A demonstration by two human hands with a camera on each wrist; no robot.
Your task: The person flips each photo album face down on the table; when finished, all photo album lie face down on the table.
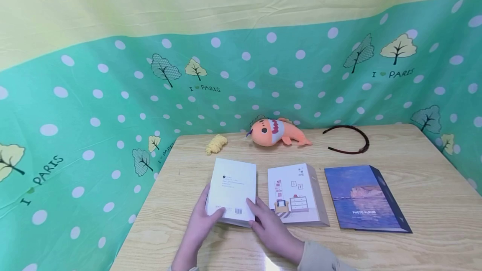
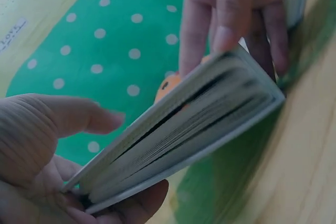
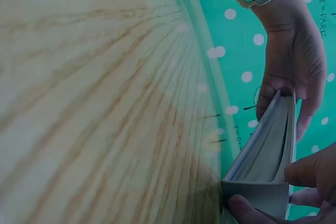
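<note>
Two hands are seen in the head view gripping a white book (image 1: 232, 190) by its near corners: the left hand (image 1: 201, 221) at the lower left corner, the right hand (image 1: 272, 229) at the lower right. The book is held tilted up, over the near left part of the wooden table (image 1: 433, 204); its back cover, with a barcode, is turned to the camera, and the small print cannot be read. Beside it lie an illustrated book (image 1: 295, 193) and a blue photo album (image 1: 363, 199). Behind them a plush fish (image 1: 276, 132), a yellow bundle (image 1: 216, 144) and a dark headband (image 1: 348, 139) are set near the dotted cloth (image 1: 94, 95).

From the left wrist, the page edges of the white book (image 2: 184, 135) are shown blurred; the left hand (image 2: 47, 150) is cut off by the frame, thumb on top, fingers under. The right hand (image 2: 236, 19) is pinching the far corner.

From the right wrist, the white book (image 3: 268, 150) is seen edge-on, clasped by the left hand (image 3: 294, 77); only the right hand's fingertips (image 3: 310, 182) are visible.
</note>
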